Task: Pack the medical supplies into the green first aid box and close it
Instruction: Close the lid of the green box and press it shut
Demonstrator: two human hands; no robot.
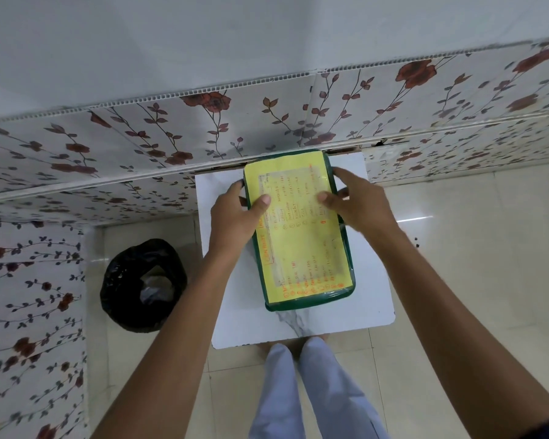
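Observation:
The green first aid box (311, 304) lies on a small white table (371, 299), its lid down. A yellow contents sheet with orange writing covers the lid. My left hand (235, 220) grips the box's left edge, thumb pressed on the yellow sheet. On the opposite edge my right hand (355, 201) holds the far part of the box, thumb on the sheet too. No loose medical supplies show on the table; the inside of the box is hidden.
A bin lined with a black bag (143, 285) stands on the tiled floor left of the table. Floral-patterned wall panels (108, 153) rise right behind the table and along the left. My legs (301, 391) stand at the table's near edge.

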